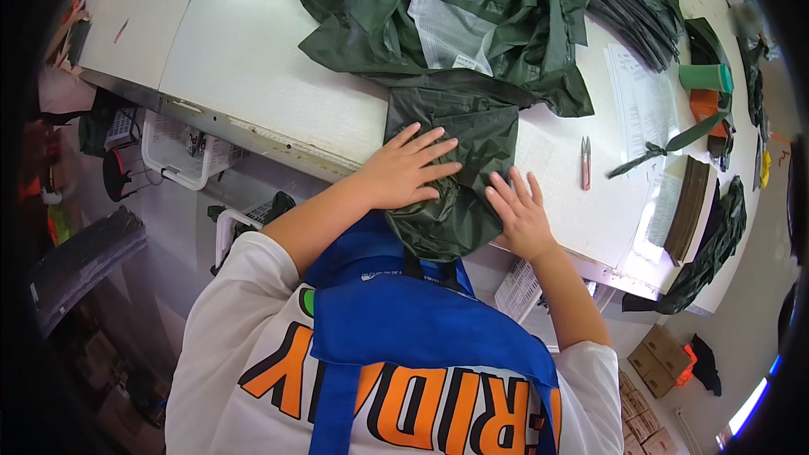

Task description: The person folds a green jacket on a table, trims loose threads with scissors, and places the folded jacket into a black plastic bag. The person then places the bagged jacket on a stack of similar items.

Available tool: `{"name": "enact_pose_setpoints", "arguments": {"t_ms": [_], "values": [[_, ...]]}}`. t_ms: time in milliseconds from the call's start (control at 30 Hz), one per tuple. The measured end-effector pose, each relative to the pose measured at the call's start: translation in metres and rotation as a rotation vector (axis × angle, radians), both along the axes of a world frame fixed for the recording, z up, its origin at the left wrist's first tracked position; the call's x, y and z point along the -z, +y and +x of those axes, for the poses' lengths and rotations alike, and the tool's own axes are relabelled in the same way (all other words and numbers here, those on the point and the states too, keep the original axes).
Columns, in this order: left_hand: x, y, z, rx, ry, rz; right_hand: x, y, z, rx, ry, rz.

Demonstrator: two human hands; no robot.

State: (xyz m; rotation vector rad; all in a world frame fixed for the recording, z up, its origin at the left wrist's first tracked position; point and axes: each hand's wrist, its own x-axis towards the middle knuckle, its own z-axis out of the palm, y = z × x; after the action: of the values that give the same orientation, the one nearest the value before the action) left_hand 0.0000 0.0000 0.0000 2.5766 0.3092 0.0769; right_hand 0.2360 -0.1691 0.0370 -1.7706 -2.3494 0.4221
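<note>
Under both my hands, one dark green folded fabric piece (pixel 451 168) lies at the table (pixel 253 59) edge; left hand (pixel 404 170) and right hand (pixel 521 215) press flat, grip apart, fingers spread.

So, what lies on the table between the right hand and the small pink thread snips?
In the head view, nothing lies there: only bare white table separates the right hand, flat on the dark green fabric, from the snips.

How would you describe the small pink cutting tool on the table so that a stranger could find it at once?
Start at the white table and find the person's right hand pressing dark green fabric. Just beyond that hand, on bare tabletop, lie small pink thread snips. They are the only slim pink thing among green cloth and papers.
</note>
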Motion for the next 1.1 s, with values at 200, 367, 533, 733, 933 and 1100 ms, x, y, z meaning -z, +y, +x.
{"name": "enact_pose_setpoints", "arguments": {"t_ms": [200,367,533,733,933,1100], "values": [[0.004,-0.008,0.01,-0.329,-0.284,-0.042,0.016,-0.013,0.006,0.113,0.186,0.149],[-0.011,-0.051,-0.014,-0.469,-0.173,-0.293,-0.004,-0.05,-0.035,0.682,1.087,-0.173],[-0.028,-0.097,-0.002,-0.369,-0.186,-0.004,0.008,-0.027,-0.055,0.689,0.739,-0.006],[-0.021,-0.073,-0.007,-0.453,-0.296,-0.116,0.003,-0.03,-0.044,0.362,0.289,-0.049],[-0.012,-0.046,0.005,-0.041,0.011,0.14,-0.027,-0.037,-0.033,0.289,0.324,-0.085],[-0.001,-0.057,-0.001,-0.056,-0.008,0.152,-0.013,-0.066,-0.021,0.146,-0.226,-0.059]]}}
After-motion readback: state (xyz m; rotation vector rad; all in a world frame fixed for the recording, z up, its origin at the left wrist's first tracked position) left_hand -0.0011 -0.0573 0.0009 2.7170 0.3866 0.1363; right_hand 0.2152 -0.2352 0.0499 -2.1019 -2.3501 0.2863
